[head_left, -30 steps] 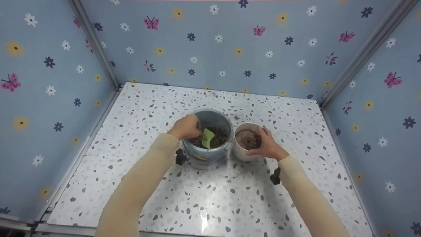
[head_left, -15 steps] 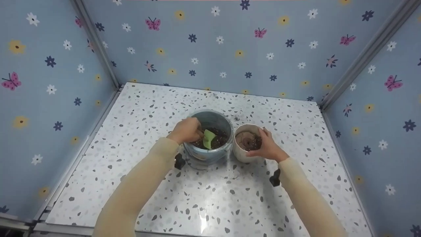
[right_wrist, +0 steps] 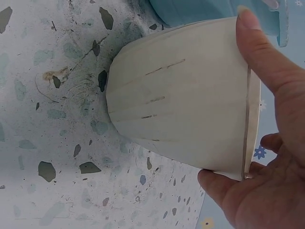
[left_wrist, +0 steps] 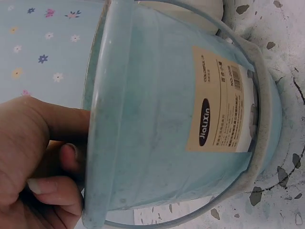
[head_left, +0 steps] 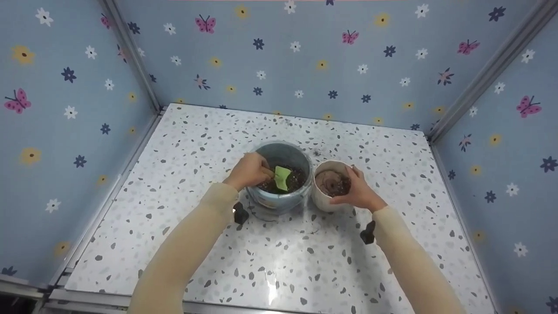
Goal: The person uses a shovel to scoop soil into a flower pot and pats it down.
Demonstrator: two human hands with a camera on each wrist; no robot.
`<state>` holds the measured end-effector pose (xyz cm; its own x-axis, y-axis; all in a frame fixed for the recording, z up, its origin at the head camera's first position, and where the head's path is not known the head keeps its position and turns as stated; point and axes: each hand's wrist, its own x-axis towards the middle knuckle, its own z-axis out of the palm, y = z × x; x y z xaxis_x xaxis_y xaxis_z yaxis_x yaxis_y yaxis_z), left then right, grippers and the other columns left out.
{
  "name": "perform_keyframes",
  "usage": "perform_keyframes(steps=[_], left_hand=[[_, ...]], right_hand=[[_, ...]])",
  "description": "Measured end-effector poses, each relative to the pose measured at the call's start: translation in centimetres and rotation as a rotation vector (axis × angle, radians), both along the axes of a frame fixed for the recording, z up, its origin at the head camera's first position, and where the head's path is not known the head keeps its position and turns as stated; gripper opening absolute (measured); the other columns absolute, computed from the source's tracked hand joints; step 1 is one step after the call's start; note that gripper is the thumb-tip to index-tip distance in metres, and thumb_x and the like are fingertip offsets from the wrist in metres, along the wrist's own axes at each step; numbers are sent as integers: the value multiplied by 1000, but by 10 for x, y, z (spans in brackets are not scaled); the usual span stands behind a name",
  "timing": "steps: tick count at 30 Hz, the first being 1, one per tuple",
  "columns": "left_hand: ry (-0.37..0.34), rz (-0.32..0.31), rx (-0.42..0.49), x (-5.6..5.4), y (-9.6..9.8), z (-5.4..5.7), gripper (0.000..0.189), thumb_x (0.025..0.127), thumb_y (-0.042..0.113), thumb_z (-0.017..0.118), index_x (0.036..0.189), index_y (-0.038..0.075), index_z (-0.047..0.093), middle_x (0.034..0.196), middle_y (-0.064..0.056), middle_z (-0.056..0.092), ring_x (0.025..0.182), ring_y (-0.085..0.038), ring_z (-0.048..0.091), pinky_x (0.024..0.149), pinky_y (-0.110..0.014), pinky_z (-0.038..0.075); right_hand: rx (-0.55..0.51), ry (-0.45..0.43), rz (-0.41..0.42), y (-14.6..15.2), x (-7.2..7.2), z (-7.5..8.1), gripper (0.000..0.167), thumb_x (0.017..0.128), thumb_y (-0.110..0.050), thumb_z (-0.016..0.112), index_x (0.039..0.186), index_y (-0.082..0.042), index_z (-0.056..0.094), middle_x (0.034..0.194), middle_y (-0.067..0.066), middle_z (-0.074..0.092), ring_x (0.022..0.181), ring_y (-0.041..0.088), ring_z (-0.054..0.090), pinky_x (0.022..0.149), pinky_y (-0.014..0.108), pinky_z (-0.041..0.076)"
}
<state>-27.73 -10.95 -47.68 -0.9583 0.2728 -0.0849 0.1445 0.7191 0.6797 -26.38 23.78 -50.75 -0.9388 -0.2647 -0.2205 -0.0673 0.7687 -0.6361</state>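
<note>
A light-blue bucket holding dark soil stands in the middle of the head view. Inside it, my left hand reaches over the near-left rim with curled fingers and grips a small green scoop; its blade lies against the soil and its handle is hidden by the hand. In the left wrist view the bucket wall conceals the scoop. Beside the bucket on the right, a white pot contains brown soil. My right hand grips this pot, thumb and fingers spread around its rim.
Both containers stand on a white speckled tabletop. Blue panels with flowers and butterflies enclose the back and sides, joined by grey metal posts. A dark bit of soil lies behind the pot. The bucket's handle hangs down.
My left hand has moved the green scoop slightly to the right within the bucket, and its blade has turned a little. The right hand keeps its grip on the pot.
</note>
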Motion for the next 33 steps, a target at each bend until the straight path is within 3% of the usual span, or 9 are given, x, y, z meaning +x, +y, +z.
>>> perform_keyframes(steps=[12, 19, 26, 33], left_hand=[[30, 66, 107, 4, -7, -4, 22, 85, 15, 77, 103, 2, 73, 100, -8, 71, 87, -21, 68, 75, -37, 56], [45, 122, 217, 8, -18, -5, 16, 85, 14, 76, 97, 4, 74, 92, -6, 71, 82, -20, 66, 71, -36, 56], [29, 186, 293, 9, -24, -6, 23, 85, 21, 77, 101, 5, 73, 96, -6, 70, 85, -20, 66, 75, -36, 55], [32, 215, 355, 10, -26, 3, 24, 85, 23, 78, 100, 5, 73, 97, -6, 70, 88, -20, 66, 77, -35, 55]], right_hand=[[15, -36, 18, 5, 2, 2, 125, 72, -40, 88, 159, -6, 4, 160, 27, -5, 145, 47, 12, 110, 61, 26], [21, -84, 62, 8, -2, 9, 126, 76, -39, 86, 157, 0, -3, 161, 25, -10, 147, 44, 4, 112, 59, 22], [23, -90, 63, 10, -3, 11, 121, 79, -36, 84, 158, -4, -3, 162, 22, -12, 148, 41, 1, 114, 58, 19], [15, -90, 46, 9, -2, 6, 123, 78, -37, 85, 158, -4, -3, 162, 21, -10, 148, 39, 0, 115, 56, 16]])
